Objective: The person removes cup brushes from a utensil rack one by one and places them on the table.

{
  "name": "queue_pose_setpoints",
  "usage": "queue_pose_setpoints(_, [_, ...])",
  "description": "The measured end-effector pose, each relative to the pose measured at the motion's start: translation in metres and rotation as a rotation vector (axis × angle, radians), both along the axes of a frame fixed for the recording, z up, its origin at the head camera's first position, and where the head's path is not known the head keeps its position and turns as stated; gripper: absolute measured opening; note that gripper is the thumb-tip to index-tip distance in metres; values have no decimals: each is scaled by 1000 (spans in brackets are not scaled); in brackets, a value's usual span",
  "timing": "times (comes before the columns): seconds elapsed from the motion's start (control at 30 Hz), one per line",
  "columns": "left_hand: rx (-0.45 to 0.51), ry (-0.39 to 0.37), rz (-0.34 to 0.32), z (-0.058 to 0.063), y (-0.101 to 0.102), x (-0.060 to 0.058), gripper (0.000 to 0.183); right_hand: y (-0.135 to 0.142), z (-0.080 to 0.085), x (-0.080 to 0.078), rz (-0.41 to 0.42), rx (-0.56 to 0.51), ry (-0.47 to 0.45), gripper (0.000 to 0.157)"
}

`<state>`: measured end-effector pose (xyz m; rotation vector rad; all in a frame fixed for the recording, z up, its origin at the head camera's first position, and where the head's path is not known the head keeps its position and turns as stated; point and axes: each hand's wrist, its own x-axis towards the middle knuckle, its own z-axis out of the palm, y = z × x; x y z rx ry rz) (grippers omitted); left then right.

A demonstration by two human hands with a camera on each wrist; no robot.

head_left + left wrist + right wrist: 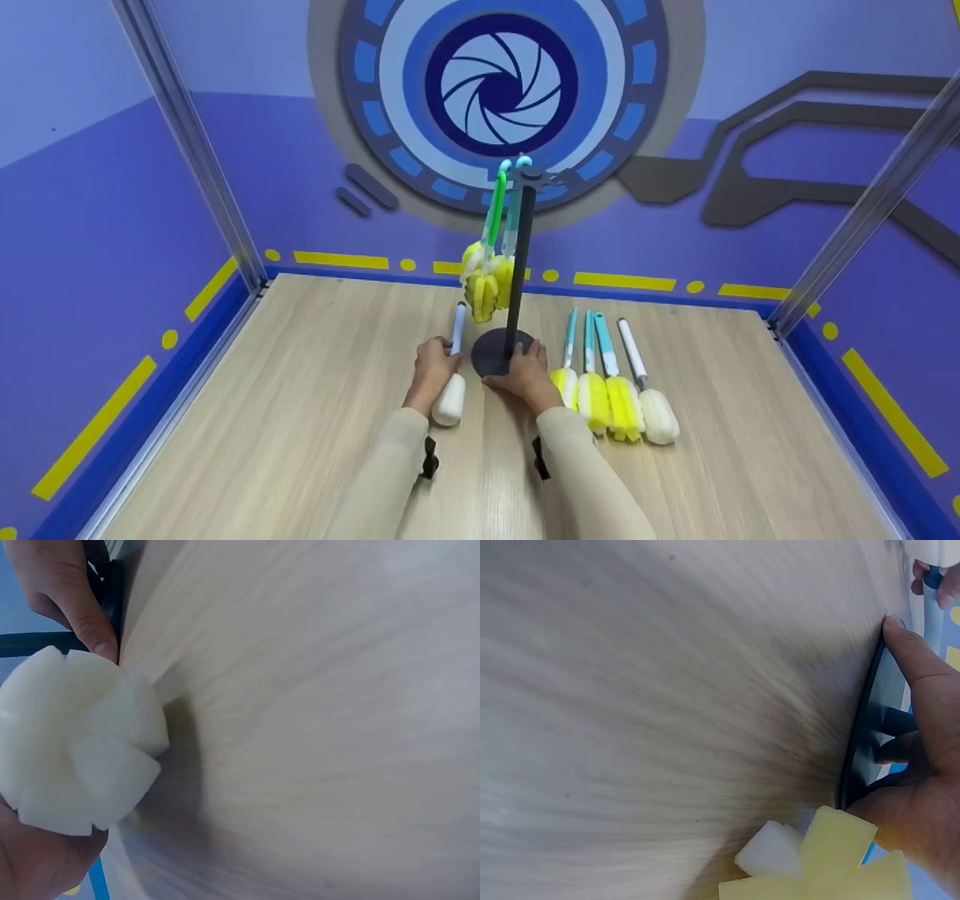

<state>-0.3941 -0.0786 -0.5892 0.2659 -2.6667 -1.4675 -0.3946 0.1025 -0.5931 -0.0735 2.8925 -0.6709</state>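
My left hand [434, 369] holds a white-headed sponge bottle brush [449, 401] by its pale lilac handle. The sponge points toward me and fills the left part of the left wrist view [82, 739]. My right hand [529, 373] grips the round base of a black display stand [491, 351], its thumb [919, 660] along the rim and its other fingers near the pole. From the stand's top hang several yellow-and-white sponge brushes [484, 296], one with a green handle. They hang left of the pole [521, 255].
Right of my right hand, a row of brushes lies on the wooden table [315, 420]: several yellow-and-white ones [593, 401] with teal handles, then a white one [660, 416]. Blue printed walls [247, 187] and metal posts [187, 135] enclose the table.
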Motion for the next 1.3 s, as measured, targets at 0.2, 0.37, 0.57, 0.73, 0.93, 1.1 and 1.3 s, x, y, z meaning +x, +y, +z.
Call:
queue_pose_setpoints(0.2, [-5, -26, -2, -1, -3, 0, 22, 0, -1, -1, -15, -7, -13, 110])
queue_pose_setpoints(0.37, [-15, -51, -15, -2, -3, 1, 23, 0, -1, -1, -11, -4, -5, 110])
queue_pose_setpoints(0.57, [-50, -55, -6, -1, -4, 0, 15, 0, -1, -1, 10, 23, 36, 109])
queue_pose_setpoints(0.73, [-32, -66, -3, -1, -4, 0, 8, 0, -1, -1, 4, 10, 16, 110])
queue_pose_setpoints(0.93, [-29, -80, -8, -1, -3, 0, 9, 0, -2, -1, -6, -7, -1, 110])
queue_pose_setpoints(1.1, [-43, -74, -7, -2, -4, 0, 10, 1, -2, 0, -6, -16, -1, 109])
queue_pose_setpoints(1.3, [-49, -79, -13, -1, -4, -1, 13, 0, -1, -1, -7, -28, -3, 109])
